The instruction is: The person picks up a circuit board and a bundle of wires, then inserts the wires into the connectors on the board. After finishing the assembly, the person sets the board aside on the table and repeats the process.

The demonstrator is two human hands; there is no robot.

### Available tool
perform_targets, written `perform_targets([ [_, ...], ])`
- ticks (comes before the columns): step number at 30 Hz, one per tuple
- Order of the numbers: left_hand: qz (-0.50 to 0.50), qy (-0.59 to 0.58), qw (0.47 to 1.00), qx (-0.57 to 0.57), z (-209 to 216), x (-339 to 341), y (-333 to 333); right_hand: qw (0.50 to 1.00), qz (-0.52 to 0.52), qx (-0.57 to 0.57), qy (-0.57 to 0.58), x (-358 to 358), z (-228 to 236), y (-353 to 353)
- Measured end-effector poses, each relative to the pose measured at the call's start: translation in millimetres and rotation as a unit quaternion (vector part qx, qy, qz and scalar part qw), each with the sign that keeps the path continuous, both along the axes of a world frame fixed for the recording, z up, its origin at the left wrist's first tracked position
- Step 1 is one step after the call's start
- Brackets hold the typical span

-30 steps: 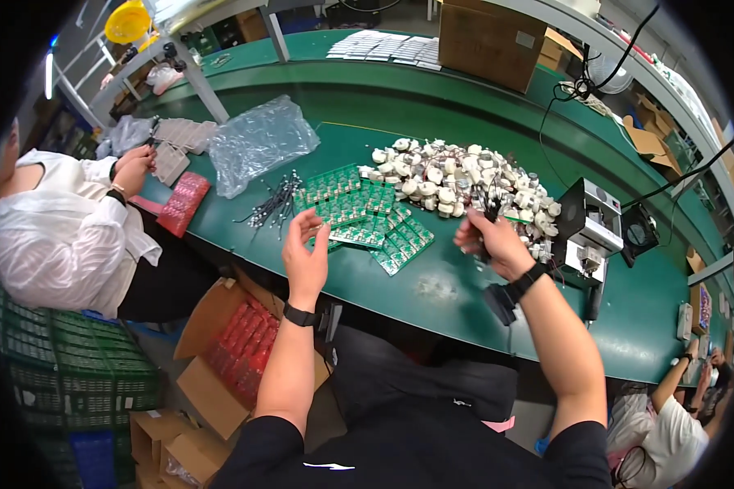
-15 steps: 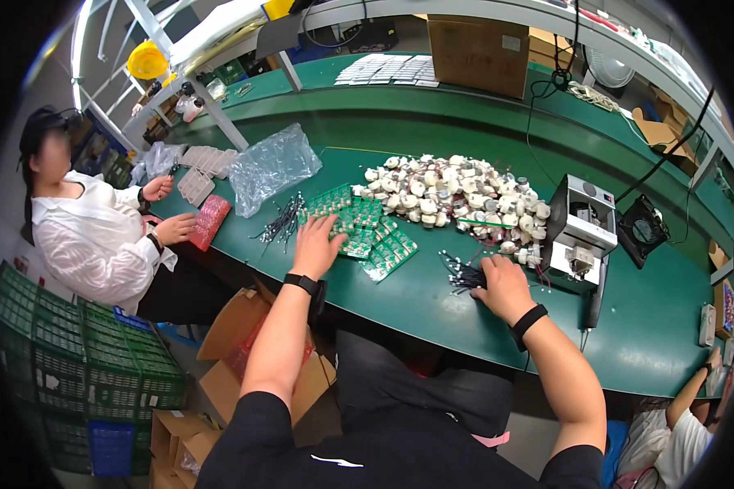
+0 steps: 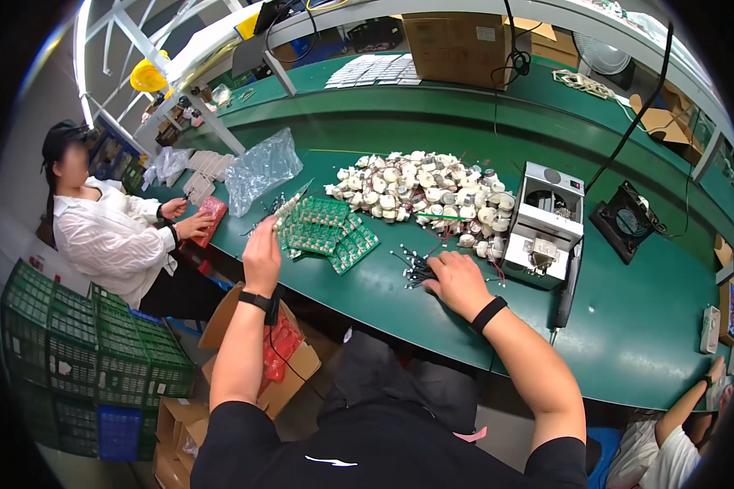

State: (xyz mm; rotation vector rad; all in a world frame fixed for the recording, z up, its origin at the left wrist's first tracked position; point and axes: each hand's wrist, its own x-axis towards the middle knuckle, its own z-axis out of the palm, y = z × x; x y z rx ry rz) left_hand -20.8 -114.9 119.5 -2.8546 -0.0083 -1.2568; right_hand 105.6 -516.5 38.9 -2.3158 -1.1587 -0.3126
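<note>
A green circuit board panel [image 3: 290,207] stands tilted on edge above the stacked panels, its near end pinched in my left hand [image 3: 261,259]. Beneath it, several green circuit board panels [image 3: 318,225] lie overlapping on the green table. My right hand [image 3: 458,284] rests low on the table, fingers curled over a bunch of short black wires [image 3: 412,267] with white ends; its fingertips are partly hidden. Behind the hands spreads a large heap of white round parts with wires [image 3: 424,187]. Another bunch of black wires [image 3: 274,204] lies partly behind my left hand.
A grey machine [image 3: 542,228] stands right of the heap, with a black-handled tool [image 3: 568,285] beside it and a black fan [image 3: 625,222] farther right. Clear plastic [image 3: 257,173] lies at the left. A co-worker [image 3: 110,232] handles a red packet [image 3: 210,220]. Cartons and green crates [image 3: 98,334] sit below.
My left hand has gone from lying over the panels to lifting one up on edge, toward the left. My right hand stays at the black wires. The whole view has shifted slightly.
</note>
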Motion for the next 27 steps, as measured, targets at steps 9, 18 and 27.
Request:
perform_targets([
  [9, -0.117, 0.009, 0.992, -0.054, -29, -67, -115, 0.999, -0.022, -0.043, -0.015, 8, 5, -13],
  [18, -0.194, 0.056, 0.969, -0.141, -60, -54, -121, 0.984, -0.07, -0.161, -0.005, -17, 7, -19],
  [27, -0.331, 0.094, 0.922, -0.176, -81, -26, -111, 0.976, -0.066, -0.184, -0.101, -68, 24, -68],
])
